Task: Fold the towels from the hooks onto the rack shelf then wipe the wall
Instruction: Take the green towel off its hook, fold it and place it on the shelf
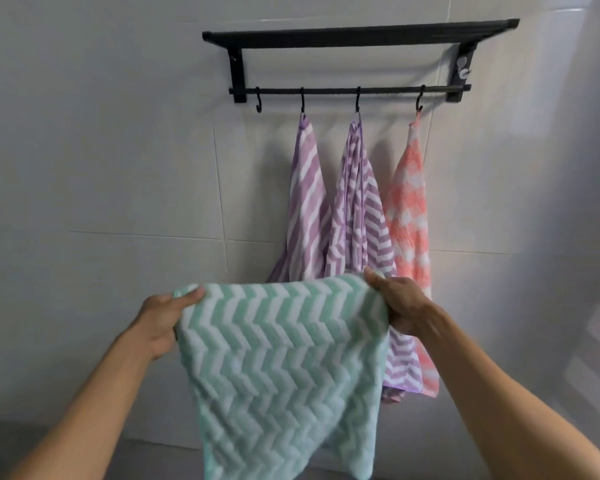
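Mint-green and white, the chevron towel (274,368) is pinched at its two upper corners: the left hand (161,320) has its thumb laid over the top edge at the left corner with the other fingers curled behind the cloth, and the right hand (400,299) grips the right corner the same way, thumb on top, fingers hidden behind. Between the hands the upper edge is stretched nearly straight, and the rest of the towel hangs down in front of the person, its lower edge uneven and reaching the bottom of the view. Both bare forearms come up from the lower corners. Behind the towel, on the pale tiled wall (101,168), a black rack (357,36) is mounted with a flat shelf on top and a thin rail (326,90) below carrying four hooks. The leftmost hook (258,103) is bare. From the next hangs a purple striped towel (307,202), from the third a purple chevron towel (361,216), and from the right-hand hook a coral and white checked towel (411,220). These three overlap at their edges, and their lower parts sit partly behind the green towel and the right hand.
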Demonstrator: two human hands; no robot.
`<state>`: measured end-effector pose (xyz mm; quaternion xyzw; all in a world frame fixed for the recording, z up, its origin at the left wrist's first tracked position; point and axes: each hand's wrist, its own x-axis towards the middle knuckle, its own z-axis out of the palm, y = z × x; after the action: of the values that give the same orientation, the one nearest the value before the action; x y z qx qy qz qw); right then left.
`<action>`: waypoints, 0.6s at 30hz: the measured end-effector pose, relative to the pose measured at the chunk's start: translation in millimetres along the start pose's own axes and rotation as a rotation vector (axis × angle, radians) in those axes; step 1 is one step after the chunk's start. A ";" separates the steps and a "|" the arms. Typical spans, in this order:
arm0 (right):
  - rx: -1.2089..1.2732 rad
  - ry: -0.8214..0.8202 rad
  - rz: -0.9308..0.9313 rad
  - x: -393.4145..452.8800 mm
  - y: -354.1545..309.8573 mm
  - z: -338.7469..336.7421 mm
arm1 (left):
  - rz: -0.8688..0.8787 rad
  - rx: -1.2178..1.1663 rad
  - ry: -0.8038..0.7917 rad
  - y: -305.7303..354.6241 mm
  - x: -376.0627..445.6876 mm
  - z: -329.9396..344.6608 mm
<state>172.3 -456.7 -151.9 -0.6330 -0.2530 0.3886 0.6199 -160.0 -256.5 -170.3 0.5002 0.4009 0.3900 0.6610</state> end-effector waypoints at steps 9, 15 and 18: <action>-0.039 0.056 -0.057 -4.2 -33.7 15.5 | 0.149 -0.084 -0.051 57.9 5.1 -7.2; -0.090 0.109 -0.082 -5.0 -29.5 24.1 | 0.025 0.052 0.116 28.7 -7.7 -6.4; -0.015 0.023 -0.066 -2.3 -33.6 25.2 | 0.059 -0.004 0.127 46.4 -6.0 0.7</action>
<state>156.1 -440.3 -116.7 -0.6334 -0.2693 0.3589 0.6305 -166.9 -253.1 -124.2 0.4848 0.4265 0.4411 0.6233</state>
